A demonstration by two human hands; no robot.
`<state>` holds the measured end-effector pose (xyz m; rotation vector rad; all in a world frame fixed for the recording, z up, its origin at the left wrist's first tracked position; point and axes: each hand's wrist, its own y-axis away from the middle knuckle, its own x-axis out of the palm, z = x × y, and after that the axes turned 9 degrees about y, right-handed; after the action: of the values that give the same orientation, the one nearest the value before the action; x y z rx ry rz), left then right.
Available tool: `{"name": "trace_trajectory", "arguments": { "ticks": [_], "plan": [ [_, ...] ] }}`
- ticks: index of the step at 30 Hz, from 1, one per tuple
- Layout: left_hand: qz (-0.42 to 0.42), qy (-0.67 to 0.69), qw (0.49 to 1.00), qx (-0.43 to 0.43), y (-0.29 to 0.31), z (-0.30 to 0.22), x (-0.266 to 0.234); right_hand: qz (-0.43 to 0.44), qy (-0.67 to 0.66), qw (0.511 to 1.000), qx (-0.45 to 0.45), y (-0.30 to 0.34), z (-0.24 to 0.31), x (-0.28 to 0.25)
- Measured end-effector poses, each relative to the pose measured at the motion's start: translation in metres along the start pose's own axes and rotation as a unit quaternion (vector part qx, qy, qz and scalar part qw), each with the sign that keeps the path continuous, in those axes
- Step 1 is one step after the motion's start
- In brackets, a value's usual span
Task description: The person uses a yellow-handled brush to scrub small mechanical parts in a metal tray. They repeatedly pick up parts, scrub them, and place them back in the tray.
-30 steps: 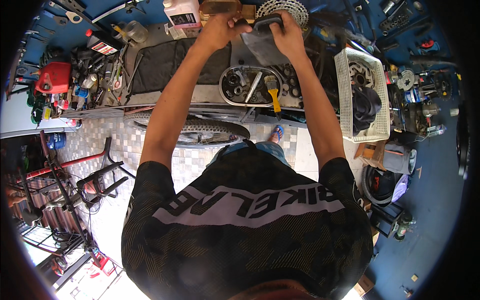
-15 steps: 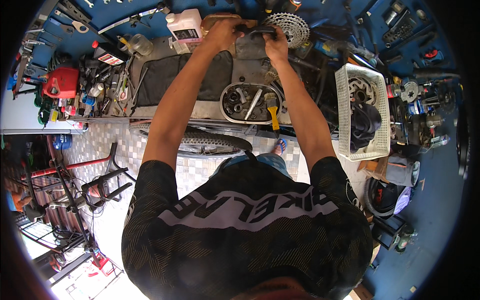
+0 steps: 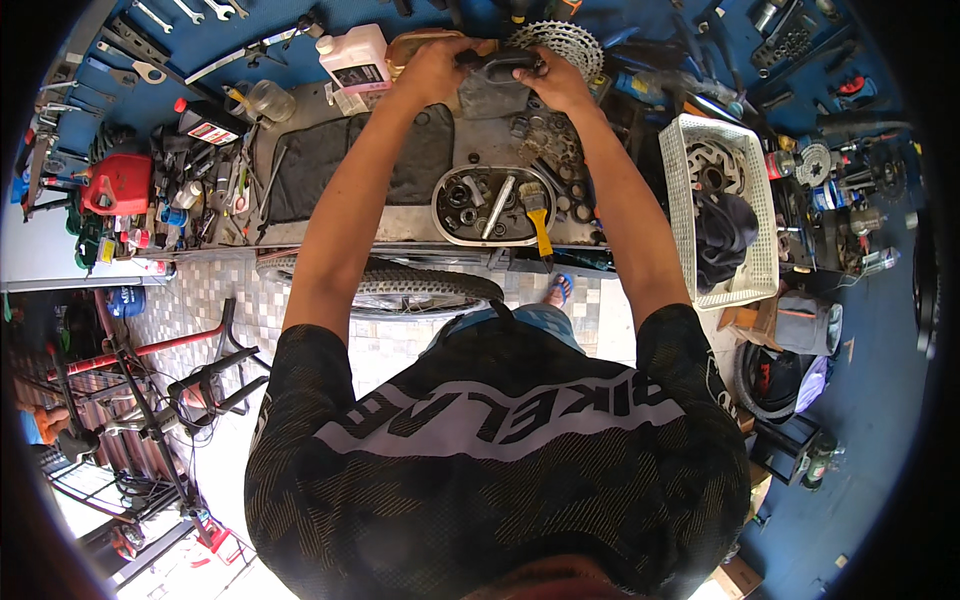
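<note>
At the far side of the bench, both hands are on a black, rounded, elongated part (image 3: pixel 510 68) whose exact kind I cannot make out. My left hand (image 3: pixel 436 70) is closed at its left end, the fingertips partly hidden. Around its right end my right hand (image 3: pixel 560 82) is closed, with the thumb on the near side. A large sprocket cassette (image 3: pixel 575 45) is just behind the right hand. Nearer to me lies an oval metal tray (image 3: pixel 438 218) of small bike parts, with a yellow-handled brush (image 3: pixel 537 212) across its right side.
A pink-filled jug (image 3: pixel 357 58) and a dark mat (image 3: pixel 345 170) are left of centre. Loose rings and links (image 3: pixel 560 140) lie beside the tray. A white basket (image 3: pixel 690 285) holds chainrings and dark cloth. Below the bench edge is a bicycle tyre (image 3: pixel 410 282).
The black part has come slightly nearer and turned in my hands. My right forearm has shifted right, uncovering the loose rings and links on the bench. The whole view has shifted a little.
</note>
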<state>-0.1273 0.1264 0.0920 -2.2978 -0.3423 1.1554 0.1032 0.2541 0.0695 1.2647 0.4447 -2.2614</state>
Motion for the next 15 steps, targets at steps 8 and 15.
{"name": "trace_trajectory", "arguments": {
  "ticks": [8, 15],
  "plan": [
    [0.058, -0.126, 0.980, -0.144, -0.007, -0.027, 0.000, -0.075, 0.014, 0.997, 0.000, 0.081, 0.003, -0.015],
    [-0.042, -0.213, 0.976, -0.018, -0.005, -0.027, 0.008, -0.015, 0.069, 0.996, 0.048, 0.186, -0.011, -0.003]
  ]
}}
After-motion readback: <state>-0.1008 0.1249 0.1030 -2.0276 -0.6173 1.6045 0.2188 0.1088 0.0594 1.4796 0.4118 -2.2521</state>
